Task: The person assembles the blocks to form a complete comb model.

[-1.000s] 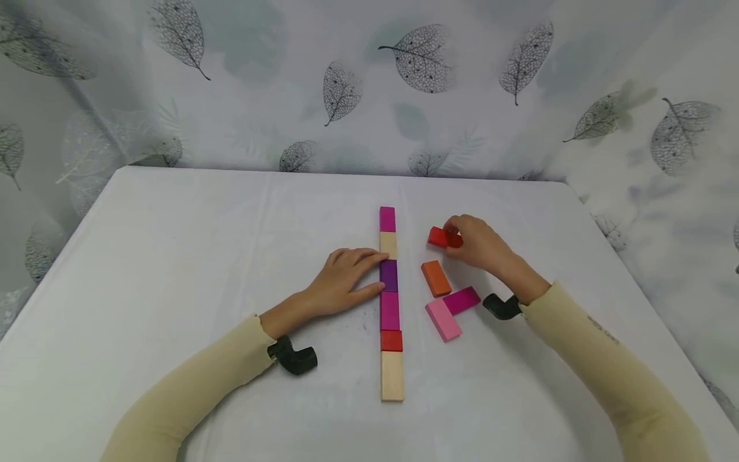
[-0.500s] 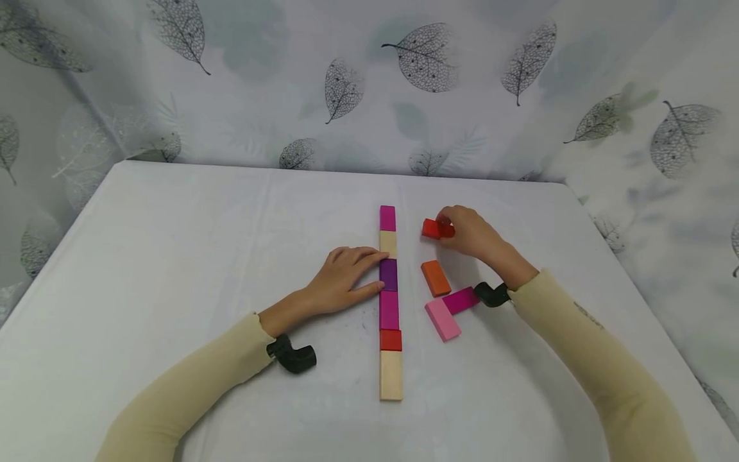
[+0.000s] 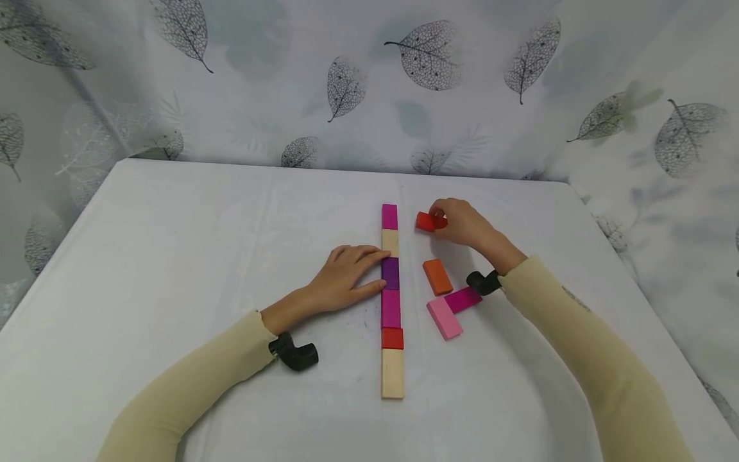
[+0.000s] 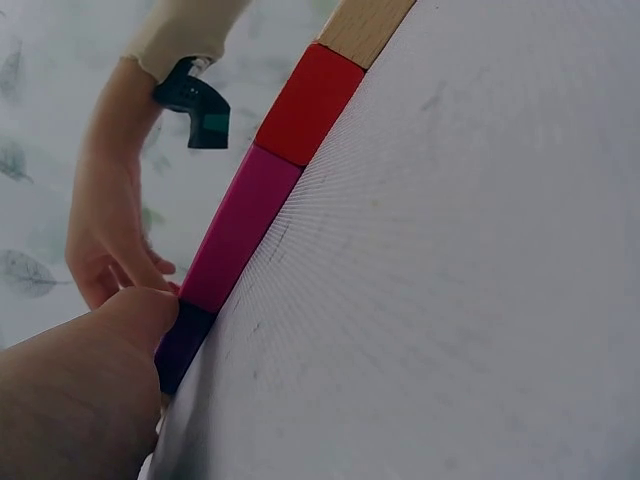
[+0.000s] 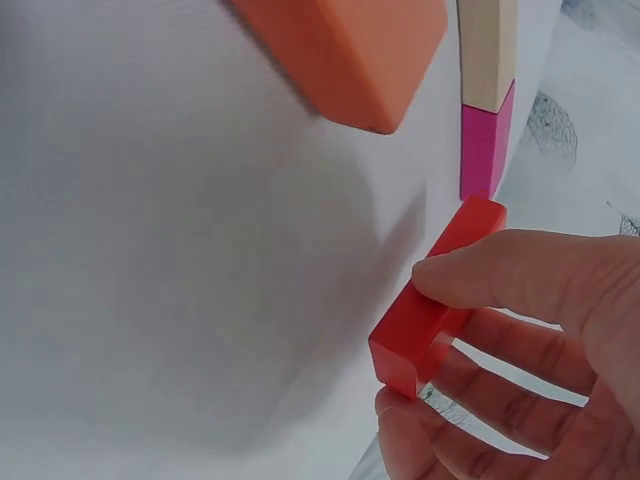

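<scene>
A straight row of wooden blocks runs away from me down the middle of the table. From the far end it goes magenta [image 3: 389, 217], natural wood [image 3: 390, 242], purple [image 3: 390, 274], magenta [image 3: 390, 309], red [image 3: 392, 338], then natural wood [image 3: 392, 375]. My left hand [image 3: 348, 279] lies with extended fingers against the row's left side, fingertip and thumb touching around the purple block. Right of the row's far end, my right hand [image 3: 464, 224] pinches a red block [image 5: 450, 260] between thumb and fingers. In the right wrist view this block is over the table, its shadow beside it.
An orange block [image 3: 437, 277] lies right of the row. Nearer me, a pink block [image 3: 444, 319] touches another magenta block [image 3: 464, 299]. The white table [image 3: 173, 256] ends at a leaf-patterned curtain [image 3: 242, 83] behind and on both sides.
My right hand has carried the red block leftward and farther from me, closer to the row's far end. The left hand stays in place against the row.
</scene>
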Demonstrator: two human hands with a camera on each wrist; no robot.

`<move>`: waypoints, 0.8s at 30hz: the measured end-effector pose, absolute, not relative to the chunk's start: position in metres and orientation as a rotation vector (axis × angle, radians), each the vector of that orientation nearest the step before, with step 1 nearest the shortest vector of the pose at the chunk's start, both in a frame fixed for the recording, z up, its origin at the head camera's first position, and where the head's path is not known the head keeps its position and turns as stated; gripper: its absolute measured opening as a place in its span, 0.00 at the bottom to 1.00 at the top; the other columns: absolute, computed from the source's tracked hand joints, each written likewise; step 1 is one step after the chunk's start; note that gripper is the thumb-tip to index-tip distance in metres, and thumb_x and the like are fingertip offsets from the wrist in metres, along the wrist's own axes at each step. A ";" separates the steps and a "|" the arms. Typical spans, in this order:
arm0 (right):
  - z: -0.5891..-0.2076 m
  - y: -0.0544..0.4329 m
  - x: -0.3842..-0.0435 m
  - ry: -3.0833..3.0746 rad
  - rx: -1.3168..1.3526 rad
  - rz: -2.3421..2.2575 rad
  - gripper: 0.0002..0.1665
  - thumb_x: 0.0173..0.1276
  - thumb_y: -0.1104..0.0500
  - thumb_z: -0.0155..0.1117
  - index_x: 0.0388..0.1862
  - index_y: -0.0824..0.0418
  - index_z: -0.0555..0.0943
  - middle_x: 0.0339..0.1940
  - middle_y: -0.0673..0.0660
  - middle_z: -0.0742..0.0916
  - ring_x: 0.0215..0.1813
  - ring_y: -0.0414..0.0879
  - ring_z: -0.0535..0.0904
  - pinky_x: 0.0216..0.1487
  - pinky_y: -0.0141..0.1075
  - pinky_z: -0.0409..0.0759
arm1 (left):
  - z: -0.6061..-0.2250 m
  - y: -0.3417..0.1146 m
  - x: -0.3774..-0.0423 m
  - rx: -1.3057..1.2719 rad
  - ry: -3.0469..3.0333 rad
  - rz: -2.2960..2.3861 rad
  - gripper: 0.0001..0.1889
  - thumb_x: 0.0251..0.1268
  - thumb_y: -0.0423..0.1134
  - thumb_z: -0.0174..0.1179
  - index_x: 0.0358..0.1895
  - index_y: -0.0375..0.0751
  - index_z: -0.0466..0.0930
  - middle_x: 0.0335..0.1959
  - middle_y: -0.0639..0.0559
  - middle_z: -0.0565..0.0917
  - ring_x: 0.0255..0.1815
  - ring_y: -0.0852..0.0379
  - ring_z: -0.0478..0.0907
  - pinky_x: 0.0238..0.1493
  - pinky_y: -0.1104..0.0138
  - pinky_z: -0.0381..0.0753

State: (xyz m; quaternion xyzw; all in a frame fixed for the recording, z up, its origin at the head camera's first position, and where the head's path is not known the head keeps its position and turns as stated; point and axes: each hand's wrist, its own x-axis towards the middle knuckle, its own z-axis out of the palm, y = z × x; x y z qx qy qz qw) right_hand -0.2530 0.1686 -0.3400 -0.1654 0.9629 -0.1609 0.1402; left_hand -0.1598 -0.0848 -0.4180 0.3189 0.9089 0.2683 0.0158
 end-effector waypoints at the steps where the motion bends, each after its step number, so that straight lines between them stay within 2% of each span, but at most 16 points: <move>1: -0.340 0.167 -0.254 2.779 -0.478 -0.458 0.24 0.65 0.66 0.62 0.59 0.72 0.73 0.56 0.70 0.79 0.57 0.61 0.73 0.57 0.52 0.78 | -0.418 -0.085 -0.160 0.994 2.827 0.835 0.31 0.70 0.53 0.53 0.74 0.50 0.63 0.69 0.48 0.68 0.70 0.51 0.61 0.72 0.48 0.50; 10: -0.341 0.155 -0.263 2.776 -0.524 -0.421 0.22 0.64 0.67 0.62 0.57 0.71 0.75 0.52 0.68 0.81 0.55 0.59 0.75 0.56 0.49 0.78 | -0.418 -0.084 -0.160 0.994 2.833 0.820 0.31 0.70 0.54 0.54 0.74 0.49 0.63 0.69 0.47 0.68 0.70 0.50 0.62 0.71 0.47 0.51; 24: -0.343 0.144 -0.281 2.747 -0.561 -0.362 0.21 0.64 0.67 0.60 0.57 0.70 0.76 0.53 0.68 0.81 0.54 0.60 0.75 0.58 0.51 0.77 | -0.420 -0.084 -0.161 1.001 2.842 0.823 0.31 0.70 0.54 0.54 0.73 0.51 0.64 0.69 0.48 0.68 0.70 0.51 0.62 0.72 0.48 0.51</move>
